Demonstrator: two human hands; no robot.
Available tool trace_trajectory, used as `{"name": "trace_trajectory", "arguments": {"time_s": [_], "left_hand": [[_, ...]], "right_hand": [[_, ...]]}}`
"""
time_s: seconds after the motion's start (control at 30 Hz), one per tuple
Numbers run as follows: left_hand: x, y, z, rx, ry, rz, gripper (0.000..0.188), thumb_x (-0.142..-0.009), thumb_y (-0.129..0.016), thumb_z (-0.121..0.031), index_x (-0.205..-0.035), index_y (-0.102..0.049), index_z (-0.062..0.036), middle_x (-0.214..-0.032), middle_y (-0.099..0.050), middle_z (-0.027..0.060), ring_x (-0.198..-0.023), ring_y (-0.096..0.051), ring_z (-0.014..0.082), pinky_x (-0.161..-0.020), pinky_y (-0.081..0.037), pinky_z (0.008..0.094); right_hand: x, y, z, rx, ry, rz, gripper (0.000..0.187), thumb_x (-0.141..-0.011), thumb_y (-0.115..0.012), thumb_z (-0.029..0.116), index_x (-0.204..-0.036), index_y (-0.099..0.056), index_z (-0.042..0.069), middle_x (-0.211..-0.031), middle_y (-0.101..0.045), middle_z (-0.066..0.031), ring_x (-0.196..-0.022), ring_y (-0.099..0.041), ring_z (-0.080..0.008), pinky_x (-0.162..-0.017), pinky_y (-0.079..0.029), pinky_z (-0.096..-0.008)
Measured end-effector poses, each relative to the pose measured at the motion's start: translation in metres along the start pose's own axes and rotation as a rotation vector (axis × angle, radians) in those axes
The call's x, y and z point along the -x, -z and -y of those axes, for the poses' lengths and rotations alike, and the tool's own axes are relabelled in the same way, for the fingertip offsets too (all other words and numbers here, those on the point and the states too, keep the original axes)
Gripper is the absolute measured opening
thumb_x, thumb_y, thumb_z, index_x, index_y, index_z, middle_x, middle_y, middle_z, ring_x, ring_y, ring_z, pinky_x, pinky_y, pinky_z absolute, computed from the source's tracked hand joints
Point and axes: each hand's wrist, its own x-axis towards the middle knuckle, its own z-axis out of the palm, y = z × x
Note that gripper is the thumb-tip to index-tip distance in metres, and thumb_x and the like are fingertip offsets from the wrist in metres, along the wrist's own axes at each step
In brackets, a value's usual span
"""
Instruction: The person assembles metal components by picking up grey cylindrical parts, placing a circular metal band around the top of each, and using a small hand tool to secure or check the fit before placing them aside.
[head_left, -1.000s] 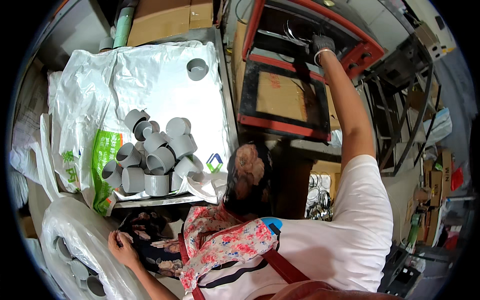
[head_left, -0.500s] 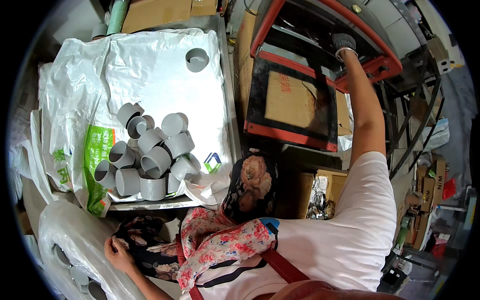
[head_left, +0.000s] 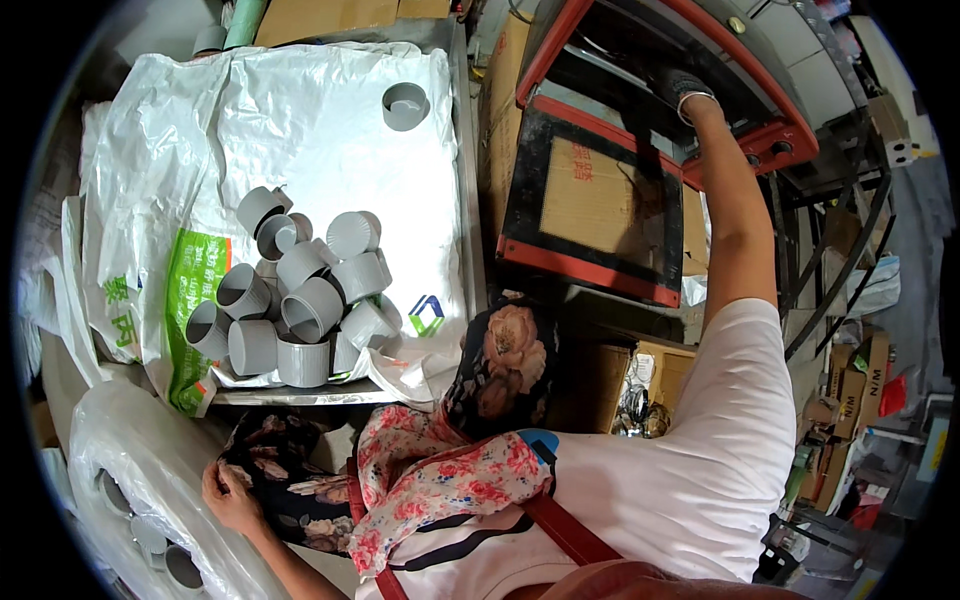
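"In the head view, what are the containers holding?" 
"A cloudy plastic bag (head_left: 150, 425) at the lower left is holding a few grey ridged caps (head_left: 183, 566); an open brown cardboard box (head_left: 674, 368) under the oven is holding shiny metal rings (head_left: 640, 408); a red-and-black metal oven (head_left: 793, 137) at the upper right is standing with its framed glass door (head_left: 602, 195) folded down."

"And the hands?" 
"The right hand (head_left: 688, 84), wearing a dark grey glove, is reaching into the oven; its fingers are disappearing in shadow, so I cannot tell whether they are closing on anything; the bare left hand (head_left: 232, 498) is resting against black trousers with large flowers (head_left: 290, 480), just beside the bag; its fingers are curling loosely, and I cannot tell whether they are pinching the cloth."

"Where are the edges and the room?" 
"A metal rim (head_left: 465, 180) is bounding a flat white plastic sack with a green panel (head_left: 300, 130); bare plastic is stretching above a heap of grey cylindrical caps (head_left: 312, 310); one lone grey cap (head_left: 405, 107) is sitting near the top right corner; a narrow gap is separating that rim from the oven door."

"What is standing in the way?" 
"The lowered door is jutting out below the oven's opening; a black metal rack (head_left: 864, 181) is crowding the right side."
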Motion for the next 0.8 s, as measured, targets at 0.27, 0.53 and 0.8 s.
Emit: {"name": "trace_trajectory", "arguments": {"time_s": [0.27,0.53,0.8], "left_hand": [[0.000,0.004,0.027,0.095,0.022,0.083,0.029,-0.083,-0.054,-0.022,-0.096,-0.058,0.0034,-0.074,-0.059,0.0122,-0.067,-0.055,0.0223,-0.065,-0.044,0.0316],[-0.009,0.003,-0.025,0.001,-0.143,-0.189,0.020,-0.074,-0.060,-0.015,-0.088,-0.063,-0.0026,-0.078,-0.062,0.0113,-0.071,-0.059,0.0245,-0.068,-0.045,0.0329],[0.004,0.004,-0.011,-0.052,-0.219,-0.226,0.017,-0.073,-0.061,-0.018,-0.086,-0.063,-0.0086,-0.082,-0.062,0.0061,-0.082,-0.057,0.0238,-0.078,-0.041,0.0339]], "right_hand": [[0.024,0.049,0.007,0.272,0.287,-0.374,0.033,-0.083,-0.037,0.025,-0.103,-0.058,0.009,-0.104,-0.056,-0.0181,-0.096,-0.054,-0.0339,-0.085,-0.041,-0.0420],[0.209,0.094,0.157,-0.658,0.519,-0.390,0.022,-0.083,-0.056,0.014,-0.102,-0.059,0.004,-0.100,-0.061,-0.0119,-0.091,-0.059,-0.0235,-0.078,-0.046,-0.0296],[0.282,0.057,0.409,-0.682,1.562,-0.170,0.017,-0.073,-0.056,0.005,-0.090,-0.059,0.004,-0.083,-0.062,-0.0110,-0.077,-0.061,-0.0231,-0.064,-0.050,-0.0347]]}}
